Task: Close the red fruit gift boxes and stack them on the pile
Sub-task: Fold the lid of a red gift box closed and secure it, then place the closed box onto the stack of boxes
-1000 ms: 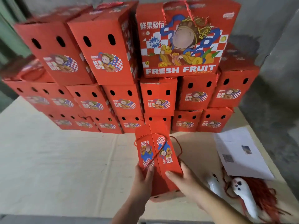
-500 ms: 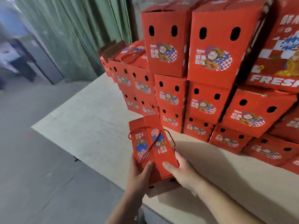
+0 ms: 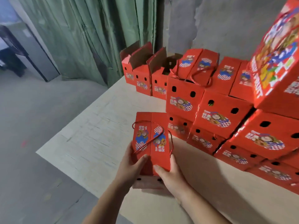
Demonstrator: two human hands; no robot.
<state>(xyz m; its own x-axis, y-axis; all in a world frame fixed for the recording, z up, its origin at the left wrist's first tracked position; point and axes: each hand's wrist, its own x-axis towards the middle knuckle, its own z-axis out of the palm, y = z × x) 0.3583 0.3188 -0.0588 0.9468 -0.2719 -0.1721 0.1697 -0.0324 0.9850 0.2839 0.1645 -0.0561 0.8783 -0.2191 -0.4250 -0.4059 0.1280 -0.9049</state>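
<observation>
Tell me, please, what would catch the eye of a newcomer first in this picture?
First, the closed red box held near the table edge, the left hand and the right hand gripping its near end. Next, the big pile of red boxes rising on the right. Behind it, by the green curtain, three open boxes stand with flaps up.

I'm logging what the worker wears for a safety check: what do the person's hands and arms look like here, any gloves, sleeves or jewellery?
Both the left hand and the right hand are bare, with no gloves. No rings, watch or bracelet show. Both forearms are uncovered to the frame's lower edge; no sleeve is in view.
</observation>
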